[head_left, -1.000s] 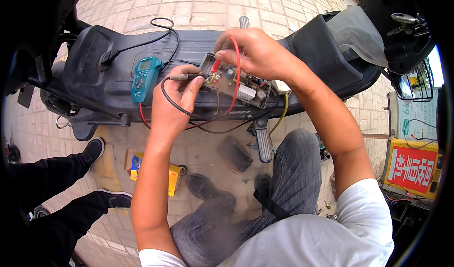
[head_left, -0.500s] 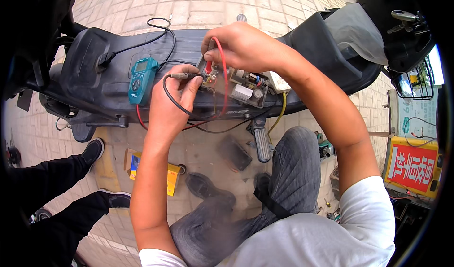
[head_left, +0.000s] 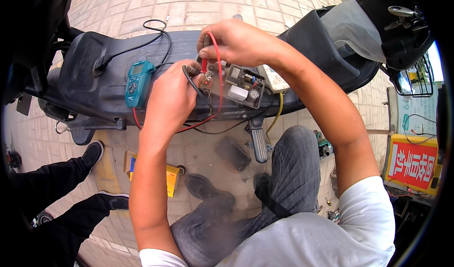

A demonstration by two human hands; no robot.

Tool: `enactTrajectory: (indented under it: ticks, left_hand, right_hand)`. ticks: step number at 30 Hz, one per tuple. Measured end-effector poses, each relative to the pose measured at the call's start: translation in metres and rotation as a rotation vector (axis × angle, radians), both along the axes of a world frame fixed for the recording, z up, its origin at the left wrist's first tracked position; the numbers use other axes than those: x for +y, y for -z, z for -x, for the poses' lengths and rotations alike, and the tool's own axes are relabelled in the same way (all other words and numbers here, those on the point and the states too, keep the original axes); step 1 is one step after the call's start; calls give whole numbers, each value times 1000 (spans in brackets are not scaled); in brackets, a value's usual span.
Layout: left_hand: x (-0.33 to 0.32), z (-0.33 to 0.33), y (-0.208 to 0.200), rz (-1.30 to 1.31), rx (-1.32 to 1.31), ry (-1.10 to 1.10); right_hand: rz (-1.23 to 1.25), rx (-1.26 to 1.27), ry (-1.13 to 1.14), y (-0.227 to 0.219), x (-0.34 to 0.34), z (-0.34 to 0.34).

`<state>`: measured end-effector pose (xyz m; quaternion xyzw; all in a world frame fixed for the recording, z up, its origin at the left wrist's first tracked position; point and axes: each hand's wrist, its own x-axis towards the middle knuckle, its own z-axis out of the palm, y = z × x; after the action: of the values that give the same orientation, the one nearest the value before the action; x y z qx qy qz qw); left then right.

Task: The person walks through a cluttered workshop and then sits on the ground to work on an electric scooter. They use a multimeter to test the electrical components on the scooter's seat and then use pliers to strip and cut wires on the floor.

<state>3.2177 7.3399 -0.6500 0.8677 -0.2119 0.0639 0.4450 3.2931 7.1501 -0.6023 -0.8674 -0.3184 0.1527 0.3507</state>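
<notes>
Large white characters are being displayed on a red sheet (head_left: 411, 164) far to the right of the multimeter (head_left: 138, 85), with teal writing being shown on a pale panel (head_left: 418, 108) just above it. Small print on the multimeter's own casing is showing too small to read, as is the lettering on the near edge of the scooter (head_left: 113, 59) beneath it.

Just right of the multimeter, a black probe (head_left: 192, 70) is being pinched in the closed fingers of the left hand (head_left: 170, 96). Beside it, a red probe (head_left: 204, 64) is being gripped by the right hand (head_left: 231, 42) and is pointing down at an opened circuit unit (head_left: 243, 85) — whether either tip is touching metal cannot be told. The hands are being held close together, and the unit's near-left part is being partly covered by them and by the looping red lead (head_left: 221, 85).

Left of the multimeter, a black plug (head_left: 100, 66) is lying on the scooter; right of the unit, a white box (head_left: 274, 80) is resting. Below the multimeter, a yellow carton (head_left: 171, 178) is being partly hidden by the left forearm — a bystander's shoes (head_left: 93, 152) are standing further left.
</notes>
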Motion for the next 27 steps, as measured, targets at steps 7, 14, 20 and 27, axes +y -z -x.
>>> enactTrajectory:
  ticks: [7,14,20,27]
  left_hand:
    - [-7,-14,-13,-140,17,33]
    - [-20,-8,1,-60,-75,-67]
    - [-21,-5,5,-110,-94,-152]
    - [-20,-2,9,-118,-83,-168]
  right_hand:
    - [1,-16,-28,0,-2,-4]
    - [-22,-16,-83,6,-8,-9]
    - [-136,56,-50,7,-8,-7]
    - [-144,122,-12,-2,2,2]
